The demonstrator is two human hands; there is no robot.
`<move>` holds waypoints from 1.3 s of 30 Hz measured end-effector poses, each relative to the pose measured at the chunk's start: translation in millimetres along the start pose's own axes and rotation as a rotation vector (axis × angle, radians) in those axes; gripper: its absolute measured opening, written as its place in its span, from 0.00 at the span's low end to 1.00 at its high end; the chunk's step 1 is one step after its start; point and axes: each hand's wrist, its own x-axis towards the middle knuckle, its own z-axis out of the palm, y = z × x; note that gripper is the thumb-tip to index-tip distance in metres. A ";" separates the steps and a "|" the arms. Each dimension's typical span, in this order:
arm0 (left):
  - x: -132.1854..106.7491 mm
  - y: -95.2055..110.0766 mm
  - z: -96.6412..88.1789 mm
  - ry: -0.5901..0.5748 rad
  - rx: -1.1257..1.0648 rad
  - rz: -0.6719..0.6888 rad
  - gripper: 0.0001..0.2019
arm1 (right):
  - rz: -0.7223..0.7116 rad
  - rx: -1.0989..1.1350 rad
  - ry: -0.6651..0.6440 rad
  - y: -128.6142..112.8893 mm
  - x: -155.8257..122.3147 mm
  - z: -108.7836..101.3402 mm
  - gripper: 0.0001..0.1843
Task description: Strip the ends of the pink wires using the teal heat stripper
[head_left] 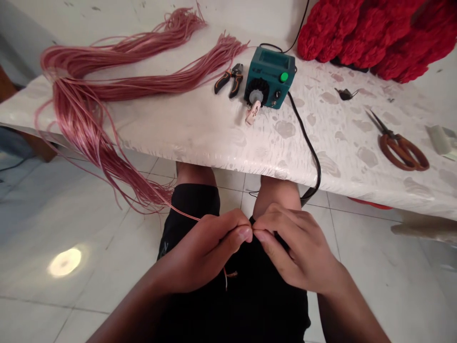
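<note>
Strand of pink wire (pixel 185 214) goes into your left hand (pixel 202 252), above your lap.
Your hands are together, and your right hand (pixel 296 247) meets the left at the fingertips over your black shorts (pixel 232 309). The strand comes from the loose bundle of pink wires (pixel 82 119), which lies on the surface (pixel 200 138) and hangs over its edge, probably so single strands pull free easily.

From here I see a thin pink wire (pixel 183 213) running from the loose bundle of pink wires (pixel 80 102) spilling over the table edge (pixel 214 155) to the left hand (pixel 203 252) and right hand (pixel 298 247), pinching it between their fingertips well below that edge, a short wire end (pixel 230 274) dangling under the left hand
</note>
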 end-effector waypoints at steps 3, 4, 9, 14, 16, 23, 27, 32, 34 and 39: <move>-1.4 0.8 -1.6 -0.019 0.023 0.020 0.12 | 0.006 0.033 -0.006 -0.1 1.1 -1.5 0.06; -1.9 0.8 -2.1 -0.022 0.036 0.033 0.11 | 0.007 0.048 -0.004 -0.2 1.7 -1.8 0.06; -2.5 -1.7 -3.7 -0.004 0.110 0.092 0.10 | 0.011 0.160 0.001 1.0 5.2 -3.0 0.04; 2.4 0.1 -7.1 -0.013 0.173 0.105 0.10 | 0.042 0.230 -0.039 6.3 6.3 -6.9 0.04; 4.9 2.6 -8.8 -0.021 0.174 0.098 0.11 | 0.049 0.247 -0.055 9.5 7.1 -7.9 0.03; 12.1 3.6 -15.0 0.086 0.360 0.121 0.10 | 0.083 0.229 -0.063 19.6 18.6 -7.6 0.04; 24.1 -2.2 -23.8 0.309 0.472 0.135 0.12 | 0.064 0.132 -0.029 38.9 44.7 -21.3 0.06; 53.8 -2.9 -40.3 0.638 0.549 0.042 0.11 | -0.053 -0.111 0.082 85.1 104.7 -53.9 0.08; 68.1 -2.0 -44.4 0.717 0.565 0.042 0.10 | -0.104 -0.293 0.100 103.5 128.6 -62.2 0.10; 95.5 -2.7 -43.3 0.822 0.565 -0.014 0.09 | -0.292 -0.586 0.074 130.5 162.5 -63.2 0.09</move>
